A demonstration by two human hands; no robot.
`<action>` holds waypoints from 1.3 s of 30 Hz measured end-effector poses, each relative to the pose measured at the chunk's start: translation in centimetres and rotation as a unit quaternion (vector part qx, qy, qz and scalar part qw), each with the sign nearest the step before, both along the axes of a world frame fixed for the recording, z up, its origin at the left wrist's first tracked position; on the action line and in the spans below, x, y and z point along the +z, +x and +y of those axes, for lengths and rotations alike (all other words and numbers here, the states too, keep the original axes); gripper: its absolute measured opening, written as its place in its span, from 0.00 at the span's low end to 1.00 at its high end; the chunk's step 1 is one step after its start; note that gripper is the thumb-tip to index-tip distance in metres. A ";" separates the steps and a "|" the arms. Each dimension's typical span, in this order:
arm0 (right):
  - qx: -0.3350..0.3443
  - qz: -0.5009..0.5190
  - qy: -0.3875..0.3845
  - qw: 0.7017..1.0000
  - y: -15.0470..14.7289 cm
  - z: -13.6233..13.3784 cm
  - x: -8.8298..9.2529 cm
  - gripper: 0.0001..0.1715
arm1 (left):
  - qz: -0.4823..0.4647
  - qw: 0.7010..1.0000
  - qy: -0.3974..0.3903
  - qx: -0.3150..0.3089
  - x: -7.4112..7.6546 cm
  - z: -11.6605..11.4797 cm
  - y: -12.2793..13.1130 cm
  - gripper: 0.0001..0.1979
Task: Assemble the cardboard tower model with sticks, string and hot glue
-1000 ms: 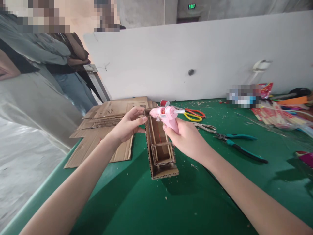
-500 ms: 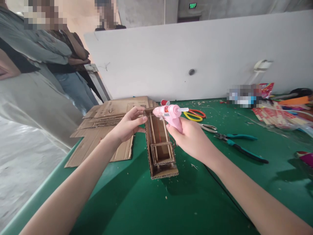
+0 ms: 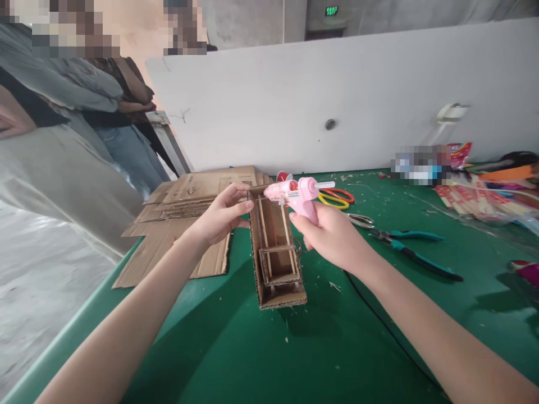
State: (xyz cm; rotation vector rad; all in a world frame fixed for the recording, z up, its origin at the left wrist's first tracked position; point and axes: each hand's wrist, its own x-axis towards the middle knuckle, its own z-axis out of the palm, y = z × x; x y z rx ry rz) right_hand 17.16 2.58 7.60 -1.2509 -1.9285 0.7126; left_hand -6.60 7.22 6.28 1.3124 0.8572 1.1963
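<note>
My left hand [image 3: 225, 216] grips the far left edge of a long open cardboard box [image 3: 255, 252], with the thumb on its rim. Two thin wooden sticks run lengthwise inside it, and a smaller cardboard frame [image 3: 281, 279] sits across them at the near end. A pink hot glue gun [image 3: 305, 207] is in my right hand [image 3: 332, 233], fingers wrapped round its handle. Its nozzle points left at the far end of the box; whether the tip touches cannot be made out. A clear glue stick [image 3: 326, 184] pokes out of its back.
Flat cardboard sheets [image 3: 181, 224] lie at the left on the green table [image 3: 202, 348]. Scissors [image 3: 341, 199] and teal-handled pliers [image 3: 415, 252] lie right of my right hand. A black cord [image 3: 391, 331] runs to the near edge. People [image 3: 101, 123] stand at the far left.
My right hand and the glue gun have shifted slightly to the right. The left hand and the cardboard box have stayed almost still.
</note>
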 end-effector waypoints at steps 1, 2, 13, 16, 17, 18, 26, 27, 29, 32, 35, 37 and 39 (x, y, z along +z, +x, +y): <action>0.001 0.002 -0.003 1.000 0.0 0.1 -0.1 0.20 | 0.000 1.000 0.000 0.001 0.0 0.0 0.0 0.23; 0.002 0.004 -0.006 1.000 0.0 0.1 -0.1 0.20 | 0.000 1.000 -0.001 0.000 0.0 0.0 0.0 0.23; 0.011 0.000 0.007 1.000 1.8 1.1 0.6 0.16 | 0.005 0.999 0.027 0.025 0.2 0.3 -0.4 0.22; -0.009 -0.003 0.043 0.999 3.9 2.2 1.2 0.15 | 0.026 0.996 0.068 0.058 0.7 0.5 -0.9 0.22; -0.022 -0.001 0.048 0.999 4.6 2.8 1.0 0.15 | 0.038 0.994 0.081 0.068 0.9 0.6 -1.0 0.22; -0.038 0.002 0.047 0.998 5.2 3.4 0.7 0.16 | 0.050 0.991 0.095 0.076 1.2 0.6 -1.2 0.23; -0.038 -0.071 0.062 0.995 6.0 7.7 -6.9 0.21 | 0.189 0.953 0.233 0.030 2.9 0.1 -0.9 0.23; -0.024 -0.077 0.070 0.994 5.8 7.9 -7.6 0.22 | 0.203 0.949 0.242 0.016 3.1 0.0 -0.7 0.23; 0.001 -0.077 0.077 0.994 5.3 8.0 -8.4 0.21 | 0.225 0.936 0.271 -0.004 3.6 -0.1 -0.4 0.22; 0.026 -0.052 0.072 0.996 5.1 8.1 -8.5 0.20 | 0.246 0.922 0.297 -0.025 4.4 0.0 0.0 0.21; 0.016 0.041 0.019 0.999 5.2 8.2 -8.2 0.15 | 0.256 0.925 0.277 -0.054 4.9 0.5 0.0 0.21; -0.004 0.106 -0.021 0.994 5.4 8.1 -7.9 0.16 | 0.258 0.929 0.258 -0.067 5.1 1.1 -0.3 0.21; -0.020 0.152 -0.035 0.988 5.7 7.8 -7.4 0.18 | 0.263 0.930 0.247 -0.069 5.2 1.6 -0.6 0.22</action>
